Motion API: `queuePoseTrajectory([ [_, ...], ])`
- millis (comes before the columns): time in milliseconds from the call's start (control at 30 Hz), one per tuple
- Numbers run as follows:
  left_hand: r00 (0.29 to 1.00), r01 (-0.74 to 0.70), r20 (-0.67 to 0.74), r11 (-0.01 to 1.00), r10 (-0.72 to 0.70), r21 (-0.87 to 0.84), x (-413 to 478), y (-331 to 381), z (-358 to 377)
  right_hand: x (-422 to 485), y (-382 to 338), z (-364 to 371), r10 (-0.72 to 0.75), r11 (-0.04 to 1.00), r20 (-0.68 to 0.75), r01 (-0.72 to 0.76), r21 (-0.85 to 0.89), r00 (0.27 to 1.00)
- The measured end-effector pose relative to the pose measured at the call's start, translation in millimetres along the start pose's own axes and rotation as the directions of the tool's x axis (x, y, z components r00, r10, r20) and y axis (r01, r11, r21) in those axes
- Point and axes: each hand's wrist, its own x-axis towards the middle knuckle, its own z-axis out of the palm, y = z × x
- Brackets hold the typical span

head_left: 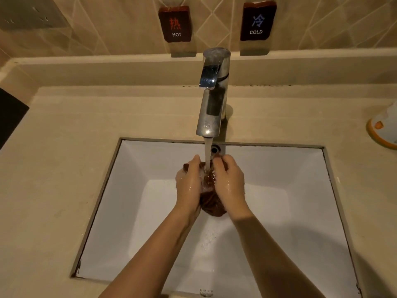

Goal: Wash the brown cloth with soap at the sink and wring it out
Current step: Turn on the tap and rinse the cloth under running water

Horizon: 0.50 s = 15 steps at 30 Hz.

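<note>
— At the centre of the frame, over the white sink (279, 168), we find both hands closed on the brown cloth (211, 203).

— How do we record the grip?

— We note the left hand (189, 186) on the cloth's left side and the right hand (228, 181) on its right. Each has its fingers curled round the bunched fabric, which is held tight between the two palms. The lower end of the cloth hangs out below the wrists, above the basin floor.

— Do we see water?

— We do. A stream (208, 155) falls from the chrome tap (212, 100) at upper centre and lands on the top of the cloth, between the fingertips. We see white suds (203, 179) there, and both hands are wet and shiny.

— What else do we list?

— We list a beige counter (75, 125) round the sink, an overflow hole (214, 149) in the back wall of the basin, a HOT sign (175, 23) and a COLD sign (257, 21) on the tiled wall at the top, and an orange-rimmed object (382, 130) at the right edge. We cannot tell what that object is.
</note>
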Motion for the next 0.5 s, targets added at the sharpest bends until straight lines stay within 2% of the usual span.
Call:
queuePoseTrajectory([
  [133, 0.998, 0.026, 0.054, 0.999, -0.028, 0.027, 4, 3, -6, 1, 9, -4, 0.022, 0.996, 0.087, -0.029, 0.079, 0.996],
  [267, 0.992, 0.106, 0.066, 0.994, -0.106, 0.006, 23, 12, -5, -22, 6, -10, -0.083, 0.997, 0.267, 0.081, 0.021, 0.96],
  [333, 0.991, 0.122, 0.046, 0.992, -0.123, 0.025, 23, 9, -6, -37, 0, 0, -0.225, 0.971, 0.228, 0.237, -0.029, 0.947],
  [400, 0.981, 0.172, 0.096, 0.985, -0.17, -0.009, 19, 6, -8, -34, -8, 8, -0.298, 0.942, 0.126, 0.313, -0.121, 0.946],
  [467, 0.973, 0.202, 0.126, 0.977, -0.193, -0.066, 15, 5, -6, -23, -10, 11, -0.263, 0.951, 0.029, 0.264, -0.159, 0.964],
  [500, 0.982, 0.162, 0.11, 0.985, -0.154, -0.063, 14, 5, -4, -15, -9, 11, -0.205, 0.972, 0.0, 0.203, -0.117, 0.979],
])
